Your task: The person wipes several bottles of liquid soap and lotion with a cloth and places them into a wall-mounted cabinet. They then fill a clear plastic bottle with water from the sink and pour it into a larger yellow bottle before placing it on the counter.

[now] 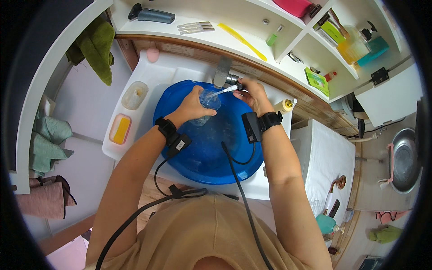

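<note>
My left hand (197, 106) grips a clear bottle (208, 99) over a blue plastic basin (172, 168). My right hand (251, 92) holds a pump or spray top (233, 88) with a dark head and a white collar. Its thin tube reaches down to the bottle's mouth; how deep it goes in cannot be told. Just behind it is the metal faucet (221, 72). The basin stands in a white washbasin (158, 64). Both my wrists carry black strapped devices, and their black cables hang across the basin and my front.
On the left rim are an oval soap dish (134, 95) and a pink dish with a yellow sponge (122, 130). A yellowish pump bottle (284, 106) stands close to my right hand. A shelf (202, 32) runs behind the faucet; a white-topped cabinet (334, 155) stands at right.
</note>
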Demonstrator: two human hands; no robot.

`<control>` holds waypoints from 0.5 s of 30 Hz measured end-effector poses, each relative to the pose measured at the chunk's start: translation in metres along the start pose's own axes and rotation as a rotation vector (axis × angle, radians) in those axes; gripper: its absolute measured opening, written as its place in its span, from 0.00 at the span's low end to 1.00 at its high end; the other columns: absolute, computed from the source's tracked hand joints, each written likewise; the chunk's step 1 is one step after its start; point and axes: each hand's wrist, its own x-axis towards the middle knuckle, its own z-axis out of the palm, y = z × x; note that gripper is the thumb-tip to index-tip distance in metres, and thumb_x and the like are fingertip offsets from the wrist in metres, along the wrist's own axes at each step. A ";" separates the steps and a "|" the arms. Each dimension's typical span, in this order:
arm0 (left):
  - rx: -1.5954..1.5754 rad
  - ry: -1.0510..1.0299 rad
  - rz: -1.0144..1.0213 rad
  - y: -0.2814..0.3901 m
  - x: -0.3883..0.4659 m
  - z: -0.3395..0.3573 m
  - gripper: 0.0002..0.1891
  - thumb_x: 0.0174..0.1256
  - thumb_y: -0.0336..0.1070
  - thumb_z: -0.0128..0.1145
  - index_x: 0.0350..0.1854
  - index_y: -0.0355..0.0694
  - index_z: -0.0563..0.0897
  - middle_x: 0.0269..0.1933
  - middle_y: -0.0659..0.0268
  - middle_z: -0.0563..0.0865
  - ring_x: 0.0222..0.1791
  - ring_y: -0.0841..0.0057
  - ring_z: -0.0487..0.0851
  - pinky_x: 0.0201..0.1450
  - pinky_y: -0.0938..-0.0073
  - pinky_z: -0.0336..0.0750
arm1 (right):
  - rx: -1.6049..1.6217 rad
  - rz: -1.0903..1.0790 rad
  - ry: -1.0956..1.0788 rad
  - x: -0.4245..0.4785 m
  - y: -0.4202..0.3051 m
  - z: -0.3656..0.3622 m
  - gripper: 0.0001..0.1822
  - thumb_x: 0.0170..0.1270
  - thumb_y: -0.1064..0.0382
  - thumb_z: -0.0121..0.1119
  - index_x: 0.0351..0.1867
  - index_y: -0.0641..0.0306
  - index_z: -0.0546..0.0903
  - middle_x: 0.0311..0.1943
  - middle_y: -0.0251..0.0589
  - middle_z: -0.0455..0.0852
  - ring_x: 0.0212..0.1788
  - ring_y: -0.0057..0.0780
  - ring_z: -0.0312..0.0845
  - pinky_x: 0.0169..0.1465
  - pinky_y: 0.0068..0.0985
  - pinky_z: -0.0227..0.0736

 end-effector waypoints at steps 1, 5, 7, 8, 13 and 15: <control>-0.003 -0.009 -0.005 0.000 0.000 -0.001 0.54 0.40 0.52 0.80 0.67 0.28 0.63 0.65 0.36 0.72 0.68 0.48 0.71 0.70 0.60 0.66 | -0.013 -0.011 0.016 0.006 0.001 -0.001 0.13 0.63 0.67 0.64 0.45 0.70 0.78 0.39 0.47 0.82 0.37 0.35 0.83 0.37 0.27 0.88; -0.008 0.000 -0.011 0.003 -0.001 0.000 0.54 0.40 0.53 0.80 0.68 0.30 0.63 0.65 0.38 0.72 0.68 0.48 0.71 0.70 0.60 0.66 | -0.062 -0.044 0.031 0.016 0.006 -0.001 0.12 0.65 0.67 0.63 0.46 0.73 0.79 0.41 0.48 0.83 0.39 0.34 0.83 0.39 0.24 0.88; 0.024 0.037 0.002 0.003 0.000 0.003 0.54 0.40 0.54 0.79 0.68 0.32 0.63 0.65 0.39 0.73 0.68 0.49 0.72 0.70 0.60 0.66 | -0.090 -0.058 0.023 0.016 0.003 0.000 0.12 0.65 0.67 0.63 0.45 0.74 0.79 0.40 0.47 0.83 0.38 0.33 0.83 0.39 0.23 0.88; 0.040 0.055 0.009 0.003 0.000 0.005 0.54 0.40 0.54 0.79 0.68 0.32 0.63 0.65 0.40 0.73 0.67 0.49 0.73 0.70 0.60 0.66 | -0.105 -0.061 0.025 0.015 0.003 0.001 0.12 0.64 0.67 0.64 0.44 0.74 0.80 0.40 0.47 0.83 0.38 0.33 0.83 0.39 0.23 0.88; 0.015 0.086 0.014 0.006 -0.002 0.008 0.53 0.40 0.55 0.79 0.67 0.33 0.64 0.65 0.40 0.73 0.67 0.50 0.73 0.70 0.61 0.67 | -0.188 -0.147 0.055 0.001 -0.001 0.015 0.12 0.58 0.64 0.69 0.36 0.72 0.82 0.32 0.43 0.83 0.32 0.28 0.79 0.30 0.23 0.77; 0.005 0.086 0.010 0.006 -0.003 0.007 0.53 0.40 0.55 0.79 0.67 0.33 0.64 0.65 0.40 0.73 0.67 0.50 0.73 0.70 0.61 0.67 | -0.241 -0.177 0.093 -0.005 -0.003 0.021 0.12 0.57 0.63 0.69 0.33 0.72 0.83 0.29 0.41 0.83 0.28 0.27 0.77 0.27 0.26 0.72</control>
